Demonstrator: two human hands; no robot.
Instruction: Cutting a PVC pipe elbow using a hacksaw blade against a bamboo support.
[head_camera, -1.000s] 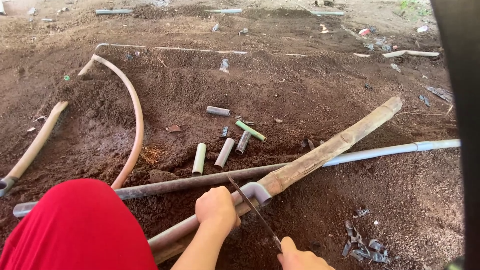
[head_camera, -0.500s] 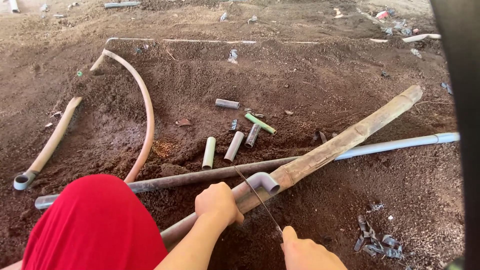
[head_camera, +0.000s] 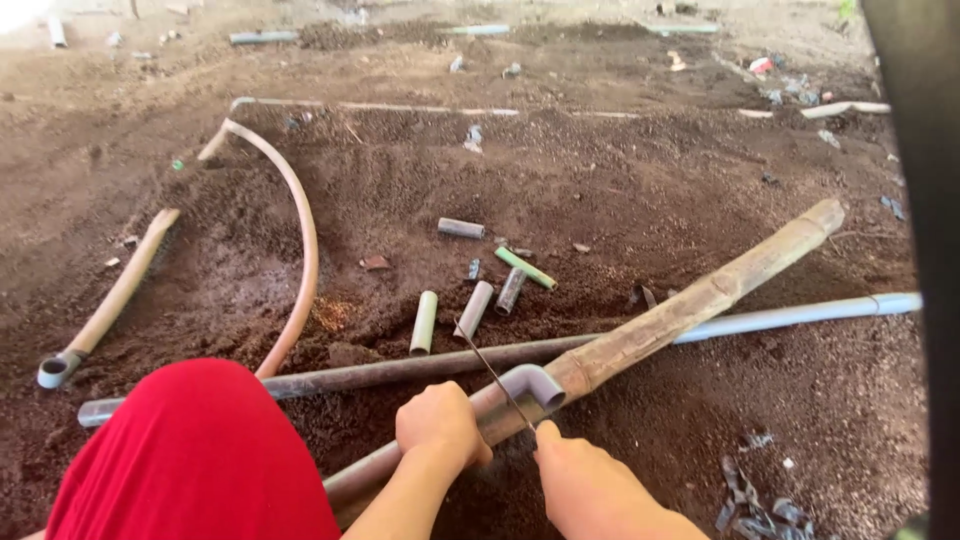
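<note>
Left hand wraps its fingers tight around the pipe, just left of the grey elbow. Right hand fists the saw blade, which crosses the pipe beside the elbow, near the bamboo pole.

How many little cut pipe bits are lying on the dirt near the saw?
5: a grey one farthest back, a slanted green one, then three side by side. More may be buried.
</note>
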